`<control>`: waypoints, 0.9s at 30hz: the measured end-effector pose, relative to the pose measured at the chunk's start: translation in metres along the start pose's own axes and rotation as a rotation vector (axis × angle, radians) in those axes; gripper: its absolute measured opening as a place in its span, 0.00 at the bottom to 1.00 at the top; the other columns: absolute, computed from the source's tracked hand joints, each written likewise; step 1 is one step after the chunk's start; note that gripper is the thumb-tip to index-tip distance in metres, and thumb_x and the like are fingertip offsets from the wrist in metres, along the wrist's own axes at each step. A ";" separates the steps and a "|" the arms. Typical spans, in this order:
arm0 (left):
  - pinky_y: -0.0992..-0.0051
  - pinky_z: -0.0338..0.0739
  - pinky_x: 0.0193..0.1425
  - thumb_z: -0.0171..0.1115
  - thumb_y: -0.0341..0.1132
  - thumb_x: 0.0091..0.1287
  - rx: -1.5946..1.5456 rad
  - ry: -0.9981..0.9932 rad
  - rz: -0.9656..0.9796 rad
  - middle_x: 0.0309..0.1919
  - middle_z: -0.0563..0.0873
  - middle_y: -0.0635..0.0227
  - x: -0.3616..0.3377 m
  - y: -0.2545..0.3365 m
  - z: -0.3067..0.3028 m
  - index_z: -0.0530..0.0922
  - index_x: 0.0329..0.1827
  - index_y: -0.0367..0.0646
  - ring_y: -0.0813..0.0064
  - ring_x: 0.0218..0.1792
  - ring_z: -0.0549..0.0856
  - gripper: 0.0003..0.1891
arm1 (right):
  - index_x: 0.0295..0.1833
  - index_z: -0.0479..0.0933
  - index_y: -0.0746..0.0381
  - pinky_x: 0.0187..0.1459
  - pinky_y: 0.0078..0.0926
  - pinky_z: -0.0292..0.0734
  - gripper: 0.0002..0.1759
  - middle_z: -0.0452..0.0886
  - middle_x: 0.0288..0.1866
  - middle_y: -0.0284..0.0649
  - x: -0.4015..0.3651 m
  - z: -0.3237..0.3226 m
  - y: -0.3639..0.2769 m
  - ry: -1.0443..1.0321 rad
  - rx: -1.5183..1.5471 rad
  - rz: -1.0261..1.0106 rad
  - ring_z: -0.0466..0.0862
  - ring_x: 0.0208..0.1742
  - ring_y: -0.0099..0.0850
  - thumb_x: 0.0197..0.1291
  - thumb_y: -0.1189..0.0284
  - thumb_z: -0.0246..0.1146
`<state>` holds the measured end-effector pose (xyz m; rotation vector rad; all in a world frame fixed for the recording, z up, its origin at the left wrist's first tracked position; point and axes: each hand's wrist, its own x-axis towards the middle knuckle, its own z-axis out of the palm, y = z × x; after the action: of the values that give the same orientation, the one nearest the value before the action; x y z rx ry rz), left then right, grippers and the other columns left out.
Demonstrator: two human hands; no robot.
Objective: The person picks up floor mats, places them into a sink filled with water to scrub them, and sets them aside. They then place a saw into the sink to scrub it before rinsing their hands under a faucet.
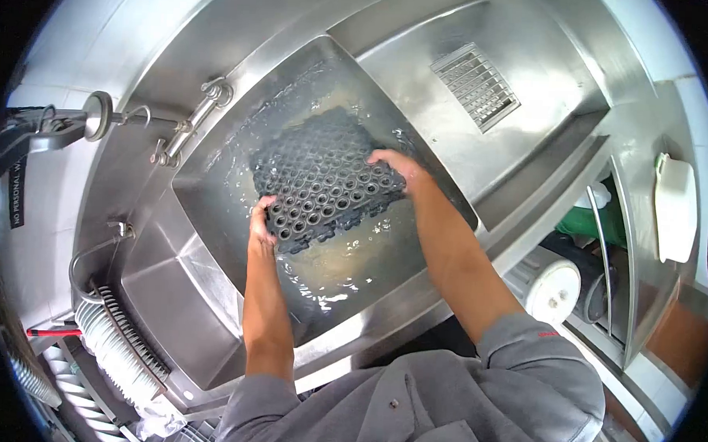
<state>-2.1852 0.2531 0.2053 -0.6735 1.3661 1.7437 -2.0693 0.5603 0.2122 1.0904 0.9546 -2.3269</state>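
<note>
A black rubber mat [316, 176] with round holes lies tilted in a metal sink [210, 254] full of cloudy water. Its near edge is above the surface, while the far part is under water. My left hand [263, 219] grips the mat's left near corner, thumb on top. At the right corner, my right hand [397, 168] holds the mat, with its thumb over the top and the other fingers mostly hidden beneath.
A tap [196, 123] is mounted at the sink's upper left. A smaller basin [176, 308] and a rack of stacked white plates [115, 349] stand left. To the right are a metal drain grate [477, 86] and a white bucket [552, 289].
</note>
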 end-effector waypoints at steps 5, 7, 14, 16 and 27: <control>0.62 0.81 0.42 0.57 0.38 0.53 -0.138 -0.057 0.046 0.39 0.85 0.59 -0.056 -0.025 -0.004 0.79 0.43 0.38 0.61 0.36 0.84 0.17 | 0.49 0.78 0.52 0.58 0.36 0.61 0.33 0.75 0.55 0.38 -0.025 0.005 -0.004 0.237 -0.524 0.062 0.70 0.59 0.31 0.32 0.50 0.67; 0.62 0.81 0.42 0.57 0.37 0.53 -0.173 -0.065 0.069 0.39 0.85 0.59 -0.080 -0.032 0.000 0.78 0.45 0.38 0.61 0.36 0.85 0.18 | 0.53 0.75 0.54 0.58 0.38 0.59 0.38 0.72 0.58 0.39 -0.047 0.004 -0.010 0.035 -0.495 0.084 0.67 0.60 0.34 0.30 0.50 0.66; 0.63 0.81 0.42 0.57 0.35 0.55 -0.202 -0.161 0.080 0.40 0.84 0.58 -0.126 -0.032 0.006 0.76 0.47 0.37 0.62 0.36 0.85 0.17 | 0.36 0.79 0.56 0.42 0.28 0.70 0.23 0.81 0.39 0.35 -0.063 0.000 -0.016 0.059 -0.438 0.096 0.79 0.38 0.28 0.32 0.56 0.68; 0.63 0.81 0.43 0.56 0.35 0.56 -0.187 -0.174 0.075 0.41 0.84 0.58 -0.130 -0.035 0.004 0.76 0.48 0.37 0.62 0.37 0.85 0.18 | 0.38 0.79 0.57 0.44 0.29 0.71 0.24 0.82 0.39 0.36 -0.102 0.012 -0.021 0.012 -0.418 0.048 0.79 0.39 0.30 0.32 0.56 0.68; 0.62 0.81 0.43 0.57 0.36 0.56 -0.224 -0.210 0.191 0.41 0.84 0.59 -0.203 -0.055 0.044 0.76 0.47 0.38 0.61 0.37 0.84 0.17 | 0.65 0.64 0.56 0.63 0.48 0.55 0.48 0.57 0.70 0.46 -0.210 0.011 -0.032 0.095 -0.649 -0.135 0.61 0.66 0.45 0.32 0.53 0.67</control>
<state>-2.0275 0.2468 0.3508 -0.4737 1.1312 2.0782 -1.9645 0.5883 0.3947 0.8781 1.7021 -1.8384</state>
